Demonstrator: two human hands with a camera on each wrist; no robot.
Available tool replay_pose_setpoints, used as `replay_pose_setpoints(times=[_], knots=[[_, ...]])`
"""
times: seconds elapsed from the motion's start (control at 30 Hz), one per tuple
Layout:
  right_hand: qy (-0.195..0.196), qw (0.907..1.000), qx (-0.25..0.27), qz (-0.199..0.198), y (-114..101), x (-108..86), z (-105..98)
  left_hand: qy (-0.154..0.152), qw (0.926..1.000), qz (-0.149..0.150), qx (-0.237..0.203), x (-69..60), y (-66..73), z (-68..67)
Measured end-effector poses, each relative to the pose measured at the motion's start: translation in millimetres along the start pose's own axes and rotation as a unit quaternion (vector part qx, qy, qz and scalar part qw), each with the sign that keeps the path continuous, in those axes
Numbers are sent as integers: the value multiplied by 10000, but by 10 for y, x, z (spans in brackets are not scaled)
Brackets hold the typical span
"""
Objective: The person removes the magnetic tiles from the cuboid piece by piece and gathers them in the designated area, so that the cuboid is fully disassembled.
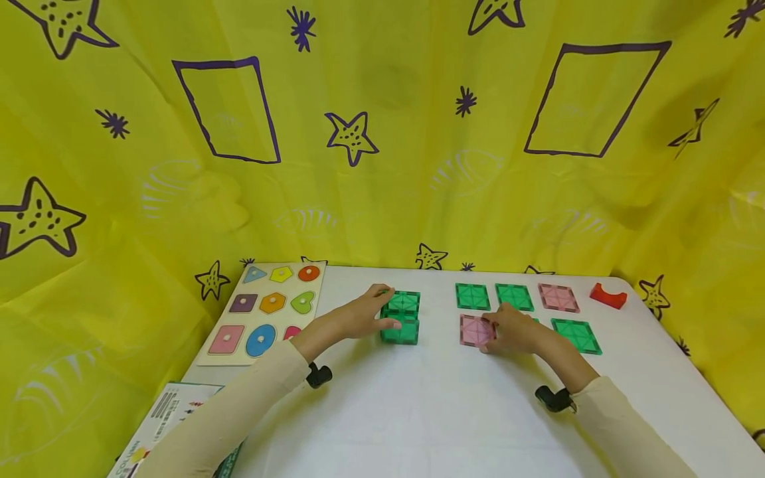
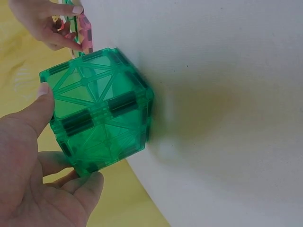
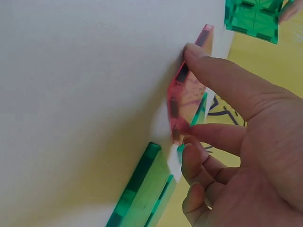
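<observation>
A box of green see-through magnetic tiles (image 1: pixel 400 332) stands on the white table. My left hand (image 1: pixel 363 315) grips its left side, thumb on one face and fingers round the opposite side, as the left wrist view (image 2: pixel 102 106) shows. To the right, my right hand (image 1: pixel 515 330) pinches a pink magnetic tile (image 1: pixel 475 330) by its edges, thumb on one edge and index finger on another (image 3: pixel 189 90). Whether that tile is lifted off the table I cannot tell. A green tile lies partly hidden under the right hand; another green tile (image 1: pixel 576 336) lies just right of it.
Behind the right hand lie two green tiles (image 1: pixel 472 297) and a pink tile (image 1: pixel 558 298). A red arched block (image 1: pixel 608 296) is at the back right. At left are a wooden shape puzzle (image 1: pixel 227 359) and a box with printing (image 1: pixel 161 418). A yellow curtain (image 1: pixel 394 199) hangs behind.
</observation>
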State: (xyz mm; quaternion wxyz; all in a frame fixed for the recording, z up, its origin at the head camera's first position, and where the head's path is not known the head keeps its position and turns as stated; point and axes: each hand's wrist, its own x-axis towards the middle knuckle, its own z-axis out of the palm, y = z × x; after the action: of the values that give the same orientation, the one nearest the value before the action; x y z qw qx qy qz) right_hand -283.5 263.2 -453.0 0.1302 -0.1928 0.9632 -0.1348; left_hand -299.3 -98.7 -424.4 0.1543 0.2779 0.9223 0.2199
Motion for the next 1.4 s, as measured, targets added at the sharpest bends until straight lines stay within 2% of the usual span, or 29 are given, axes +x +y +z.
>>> replay_pose_setpoints(times=[0.17, 0.3, 0.53, 0.73, 0.93, 1.2, 1.4], knots=[[195, 9992, 303, -191, -106, 18, -24, -15, 10000, -13, -8, 5, -1, -5], [387, 9957, 634, -562, -278, 55, -54, -9, 10000, -1, -18, 4, 1, -8], [467, 9888, 897, -1097, -638, 177, -28, 0, 10000, -5, -37, 5, 8, -8], [586, 9806, 774, -1700, -909, 249, 44, 23, 10000, -34, -9, 2, 15, -12], [745, 9737, 572, -2077, -1104, 316, 124, 11, 10000, 56, 12, 6, 5, -13], [1255, 9565, 53, -2633, -1175, 407, 278, 29, 9998, 199, 61, 4, 6, -22], [1372, 9546, -1, -2643, -1167, 416, 312, -58, 9997, 213, 99, -2, -21, -57]])
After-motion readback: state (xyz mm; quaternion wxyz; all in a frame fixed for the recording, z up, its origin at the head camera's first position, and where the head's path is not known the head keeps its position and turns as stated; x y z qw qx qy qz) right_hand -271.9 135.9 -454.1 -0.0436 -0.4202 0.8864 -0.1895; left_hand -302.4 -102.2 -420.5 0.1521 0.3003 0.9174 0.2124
